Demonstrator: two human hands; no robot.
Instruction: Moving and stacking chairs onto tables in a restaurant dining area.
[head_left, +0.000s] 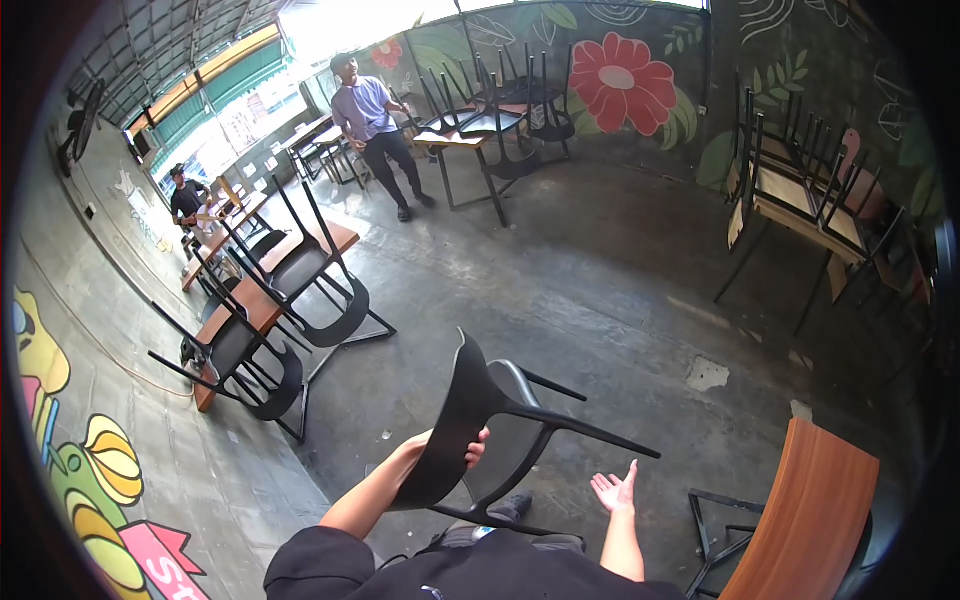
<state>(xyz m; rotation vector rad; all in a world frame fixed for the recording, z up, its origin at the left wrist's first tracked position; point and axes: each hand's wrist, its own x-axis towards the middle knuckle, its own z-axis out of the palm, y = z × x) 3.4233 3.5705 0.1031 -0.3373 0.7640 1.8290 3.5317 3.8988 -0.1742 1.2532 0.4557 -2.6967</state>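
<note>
A black plastic chair (450, 420) hangs tilted in front of my body, its legs pointing out to the right and down. My left hand (474, 448) grips it by the curved backrest, fingers wrapped around the inner side and thumb hidden. Apart from the chair, to the right of its legs, my right hand (616, 489) is held palm up with spread fingers and nothing in it. To the right of that hand stands a table with a brown wooden top (814, 502) and a black metal frame (712, 517).
Black chairs (300, 266) rest upside down on a wooden table (262, 304) along the left wall. More upturned chairs (491, 120) top a table at the back, where a person (367, 120) stands. Another person (191, 199) is far left. Stacked furniture (802, 199) stands right.
</note>
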